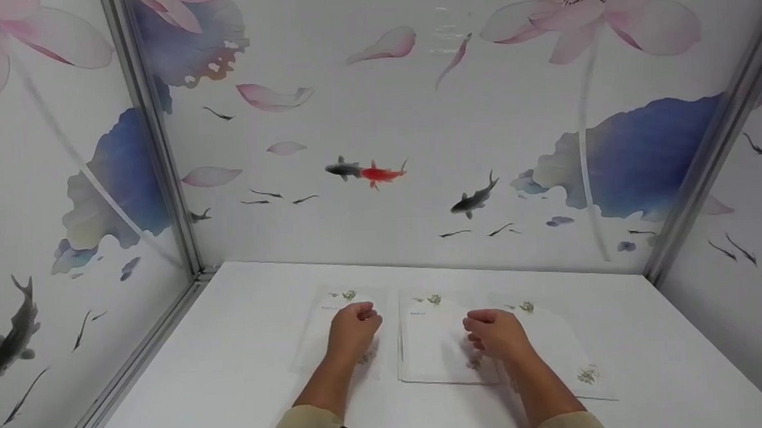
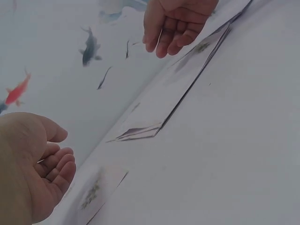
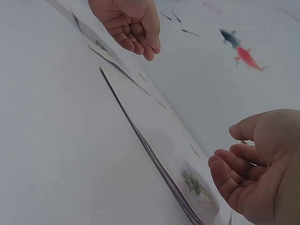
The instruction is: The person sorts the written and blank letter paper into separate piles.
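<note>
Three groups of white paper sheets printed with small green plants lie side by side on the white table. My left hand (image 1: pixel 354 334) hovers over the left sheet (image 1: pixel 315 332), its fingers loosely curled and holding nothing. Between the hands lies the middle stack (image 1: pixel 432 347), whose layered edges show in the right wrist view. My right hand (image 1: pixel 499 334) is above that stack's right side, beside the right sheet (image 1: pixel 561 354). Its fingers too are loosely bent, with nothing in them; in the right wrist view the palm (image 3: pixel 258 173) faces inward. Both forearms hide parts of the paper.
White panels (image 1: pixel 377 124) printed with fish, petals and lotus leaves stand behind and on both sides of the table (image 1: pixel 220 362). Metal posts (image 1: pixel 159 133) join them at the corners. Tan sleeves (image 1: pixel 306 426) cover the lower arms.
</note>
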`<state>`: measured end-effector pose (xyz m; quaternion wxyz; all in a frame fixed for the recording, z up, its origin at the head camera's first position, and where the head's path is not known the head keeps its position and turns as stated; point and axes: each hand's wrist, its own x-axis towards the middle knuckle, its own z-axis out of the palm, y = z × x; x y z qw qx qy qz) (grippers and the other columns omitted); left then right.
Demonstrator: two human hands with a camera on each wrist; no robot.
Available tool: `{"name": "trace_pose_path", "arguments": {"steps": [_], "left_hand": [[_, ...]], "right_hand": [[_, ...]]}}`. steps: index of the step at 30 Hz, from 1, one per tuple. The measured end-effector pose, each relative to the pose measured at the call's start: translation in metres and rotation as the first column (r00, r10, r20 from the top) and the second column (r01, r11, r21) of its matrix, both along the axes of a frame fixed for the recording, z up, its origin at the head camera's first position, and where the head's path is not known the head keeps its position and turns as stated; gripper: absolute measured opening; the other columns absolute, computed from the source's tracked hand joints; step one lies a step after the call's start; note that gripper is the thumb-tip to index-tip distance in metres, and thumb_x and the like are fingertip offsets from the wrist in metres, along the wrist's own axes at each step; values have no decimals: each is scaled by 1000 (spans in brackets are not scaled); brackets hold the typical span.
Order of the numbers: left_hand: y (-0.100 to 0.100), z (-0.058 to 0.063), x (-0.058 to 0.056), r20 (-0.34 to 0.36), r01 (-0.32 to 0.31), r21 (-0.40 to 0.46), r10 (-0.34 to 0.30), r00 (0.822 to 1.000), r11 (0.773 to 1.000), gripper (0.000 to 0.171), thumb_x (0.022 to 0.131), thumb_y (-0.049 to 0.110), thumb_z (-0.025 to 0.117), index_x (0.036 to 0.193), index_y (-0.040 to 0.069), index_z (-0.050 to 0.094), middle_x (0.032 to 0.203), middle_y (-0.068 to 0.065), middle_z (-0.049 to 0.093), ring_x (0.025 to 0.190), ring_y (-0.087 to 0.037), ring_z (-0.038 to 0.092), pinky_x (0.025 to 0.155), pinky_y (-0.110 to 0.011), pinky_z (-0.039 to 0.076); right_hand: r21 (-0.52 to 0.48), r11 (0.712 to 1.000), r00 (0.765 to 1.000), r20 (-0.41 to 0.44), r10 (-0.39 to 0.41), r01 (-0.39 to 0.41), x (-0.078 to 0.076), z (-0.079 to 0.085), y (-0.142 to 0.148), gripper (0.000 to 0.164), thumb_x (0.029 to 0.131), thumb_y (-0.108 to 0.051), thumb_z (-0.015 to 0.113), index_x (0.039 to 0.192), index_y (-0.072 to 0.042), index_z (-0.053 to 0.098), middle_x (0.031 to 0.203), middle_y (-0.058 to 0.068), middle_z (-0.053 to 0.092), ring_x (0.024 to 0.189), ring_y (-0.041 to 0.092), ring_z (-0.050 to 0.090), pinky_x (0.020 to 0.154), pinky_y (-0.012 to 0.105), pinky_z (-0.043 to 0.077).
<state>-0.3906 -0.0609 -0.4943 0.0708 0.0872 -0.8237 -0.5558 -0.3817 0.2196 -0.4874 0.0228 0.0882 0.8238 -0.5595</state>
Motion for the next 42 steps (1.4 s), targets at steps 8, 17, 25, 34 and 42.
{"name": "trace_pose_path", "arguments": {"steps": [8,17,25,34,42], "left_hand": [[31,4,0,-14,83,34,-83,996,996,40,101,23,71,138,9,69,127,-6,75,121,-23,70,105,-40,61],[38,3,6,11,204,-32,-204,979,978,58,99,35,76,151,16,60,149,-8,65,142,-30,60,117,-48,53],[36,-6,14,100,410,-216,-398,912,886,90,87,51,86,162,21,46,172,-9,41,162,-34,36,132,-58,31],[34,-13,13,187,561,-469,-544,818,683,109,82,68,83,166,15,39,177,-7,33,166,-30,29,134,-54,28],[36,-13,15,217,553,-610,-552,805,568,104,86,73,75,163,10,45,174,-7,37,164,-29,32,133,-49,32]], "right_hand": [[50,999,999,-30,-12,14,5,-2,27,47,104,-31,70,143,-5,64,135,19,71,112,25,74,97,37,64],[133,988,994,-67,88,-78,5,-4,29,59,100,-40,75,149,-8,61,148,16,65,135,35,65,112,49,56],[294,933,978,47,205,-210,6,-4,24,86,87,-52,86,158,-19,53,165,20,50,156,44,43,126,66,35],[444,826,937,128,324,-346,7,-7,22,93,75,-44,97,156,-24,57,173,13,39,162,46,29,130,69,22],[504,782,924,99,368,-366,10,-8,24,82,77,-38,96,149,-16,64,171,13,42,161,45,32,130,67,26]]}}
